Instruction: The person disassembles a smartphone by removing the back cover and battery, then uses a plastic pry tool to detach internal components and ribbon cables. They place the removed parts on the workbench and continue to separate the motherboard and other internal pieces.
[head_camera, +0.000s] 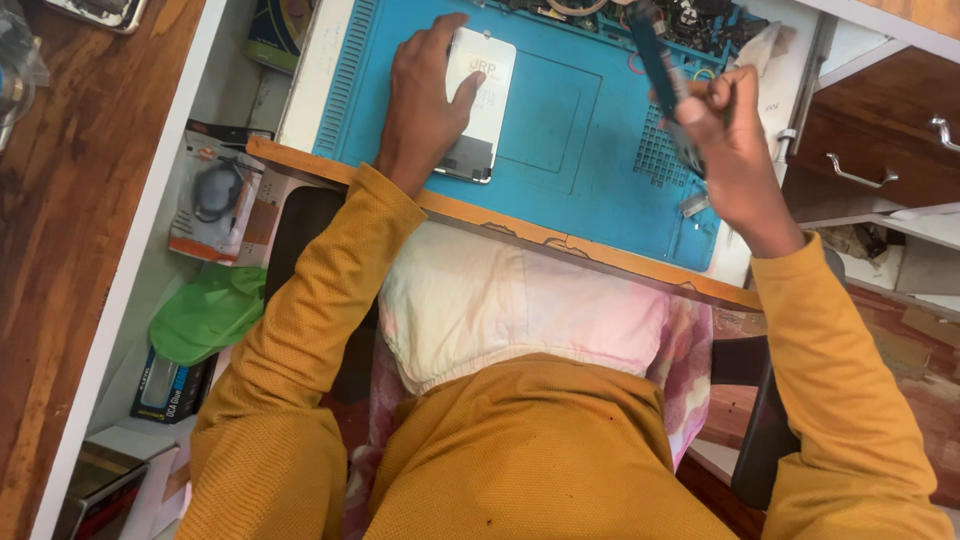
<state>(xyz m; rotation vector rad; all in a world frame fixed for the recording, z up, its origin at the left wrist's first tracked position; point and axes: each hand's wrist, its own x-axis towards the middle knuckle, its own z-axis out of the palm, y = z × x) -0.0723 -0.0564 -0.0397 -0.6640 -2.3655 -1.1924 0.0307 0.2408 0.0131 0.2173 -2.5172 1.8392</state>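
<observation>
A big blue silicone work mat (560, 150) with a ribbed edge and a grid of little pits covers the white bench in the upper middle of the frame. On its upper left part lies a flat rectangular phone screen (478, 105), glossy, pale with a dark lower end. The left hand (425, 105) presses it down, fingers spread flat across the glass, thumb on top. Upper right, the right hand (725, 150) is fisted tight round a slim dark tool (662, 75), angled up-left. A crumpled green plastic bag (205, 312) sits lower left, with wooden drawers (880, 150) at the far right.
</observation>
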